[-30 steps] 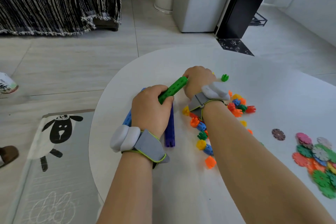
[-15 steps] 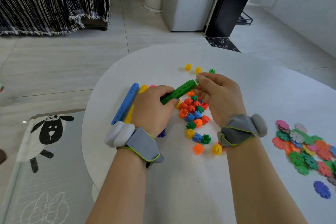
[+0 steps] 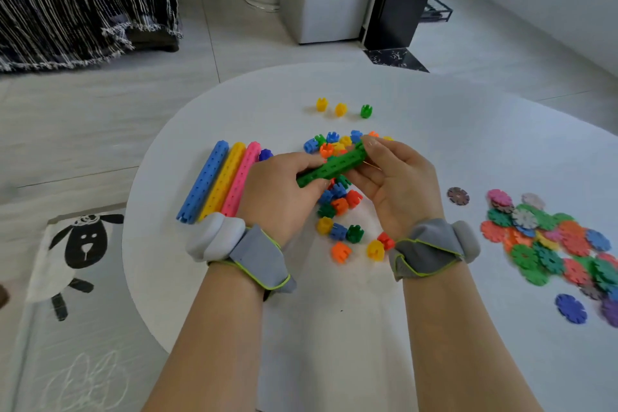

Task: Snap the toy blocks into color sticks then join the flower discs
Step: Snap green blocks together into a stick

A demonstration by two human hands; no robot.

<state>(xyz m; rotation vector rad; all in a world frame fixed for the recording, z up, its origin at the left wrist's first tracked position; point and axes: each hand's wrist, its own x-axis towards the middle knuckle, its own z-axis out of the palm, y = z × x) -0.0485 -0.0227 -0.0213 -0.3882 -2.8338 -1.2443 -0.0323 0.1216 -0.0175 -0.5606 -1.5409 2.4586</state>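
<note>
Green block stick (image 3: 334, 167), above the loose block pile (image 3: 338, 206), is gripped by the left hand (image 3: 277, 192) and tip-pinched by the right hand (image 3: 398, 179); another green block is probably needed next.

I can read no text, label, brand, number or sign anywhere in my view
</note>
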